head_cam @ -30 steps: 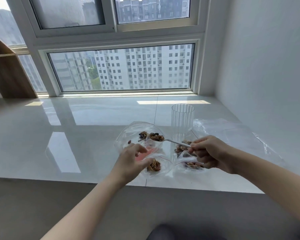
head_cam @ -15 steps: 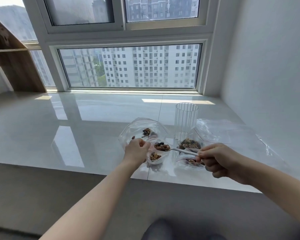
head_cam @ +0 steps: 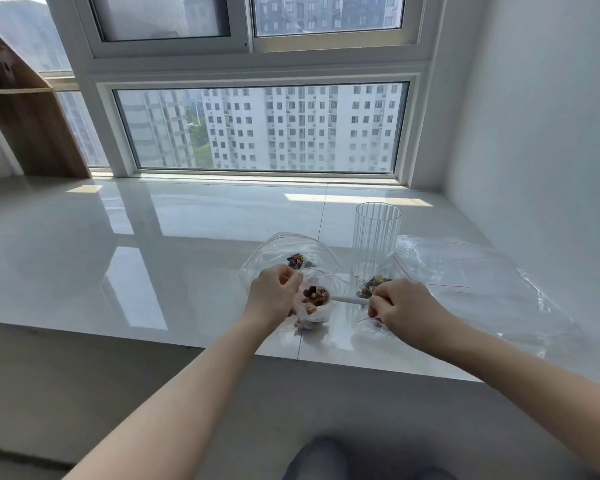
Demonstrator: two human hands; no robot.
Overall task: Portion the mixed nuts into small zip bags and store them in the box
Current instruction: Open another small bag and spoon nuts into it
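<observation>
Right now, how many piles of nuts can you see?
4: one in the far bag, one on the spoon, one in the bag bottom, one behind the right hand. More may be hidden.

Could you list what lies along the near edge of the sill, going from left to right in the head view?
Left hand holding the small zip bag open → spoonful of mixed nuts → white spoon handle → right hand → loose clear bags at the far right.

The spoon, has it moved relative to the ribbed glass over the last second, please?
Yes. The spoon came down and toward the person, away from the ribbed glass, into the small bag.
</observation>
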